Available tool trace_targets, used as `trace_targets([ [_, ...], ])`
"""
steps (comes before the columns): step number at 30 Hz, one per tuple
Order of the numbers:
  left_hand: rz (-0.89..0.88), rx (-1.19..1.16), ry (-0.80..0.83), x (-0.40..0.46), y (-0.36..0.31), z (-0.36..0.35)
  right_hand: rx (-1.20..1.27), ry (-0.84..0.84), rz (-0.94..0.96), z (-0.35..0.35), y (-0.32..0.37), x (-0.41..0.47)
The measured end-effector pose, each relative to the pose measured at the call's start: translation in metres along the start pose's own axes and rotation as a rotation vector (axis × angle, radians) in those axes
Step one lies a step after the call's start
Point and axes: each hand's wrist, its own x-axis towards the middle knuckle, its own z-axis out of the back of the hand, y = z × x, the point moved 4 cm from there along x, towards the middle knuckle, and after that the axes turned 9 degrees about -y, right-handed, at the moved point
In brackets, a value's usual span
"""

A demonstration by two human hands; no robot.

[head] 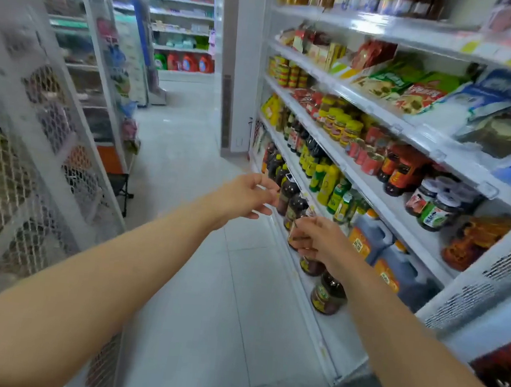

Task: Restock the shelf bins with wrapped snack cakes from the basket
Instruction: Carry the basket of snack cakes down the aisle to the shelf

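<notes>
Both arms out in front, store aisle, white tile floor (194,296) under me. My left hand (244,197) is up near the bottom-shelf bottles, fingers loosely curled, thumb and forefinger close together; can't tell if there's anything between them, looks like nothing. So left grip: relaxed, narrow, prob. empty. My right hand (315,235) sits lower and closer to the shelf edge, fingers curled round a small thin item (293,229), tan/gold edge showing — too blurred to say if it's a wrapped snack cake. Right grip: pinching that item.

Shelving unit (382,187) on my right, white, several tiers. Bottom tier: dark sauce bottles (294,203) w/ yellow labels in a row along the front, one squat dark jar (327,294) just past my right wrist, big jugs (377,239) w/ orange labels behind. Next tier up: yellow-green squeeze bottles (327,181), red-capped dark bottles (403,173), jars w/ pale lids (437,204). Above: yellow-lidded jars (345,127), small red cans. Higher: flat pouches, green, red and blue-white (487,103).

Left side: white mesh-panel rack (34,141), goods behind it blurred. Far end of aisle: shelves w/ red-orange detergent jugs (189,62).

Basket and snack-cake bins: not in this view, can't say where they are.
</notes>
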Motion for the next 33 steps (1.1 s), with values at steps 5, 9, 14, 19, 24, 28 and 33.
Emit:
trace_targets([
  [5,0.114,-0.062,-0.024,0.094,0.039,0.007,-0.102,0.030,-0.067,-0.019,-0.007,0.110],
  [9,0.249,-0.121,-0.095,0.148,0.078,0.025,-0.158,0.093,-0.099,-0.058,-0.001,0.174],
  [14,0.405,-0.230,-0.223,0.197,0.142,0.069,-0.177,0.183,-0.127,-0.121,0.005,0.241],
  [19,0.552,-0.248,-0.300,0.252,0.224,0.116,-0.240,0.304,-0.117,-0.198,0.009,0.324],
  [24,0.621,-0.213,-0.274,0.338,0.274,0.167,-0.288,0.358,-0.127,-0.277,0.028,0.421],
  [28,0.629,-0.161,-0.262,0.416,0.286,0.209,-0.318,0.360,-0.149,-0.319,0.049,0.496],
  [33,0.631,-0.107,-0.283,0.509,0.294,0.248,-0.359,0.340,-0.148,-0.349,0.061,0.587],
])
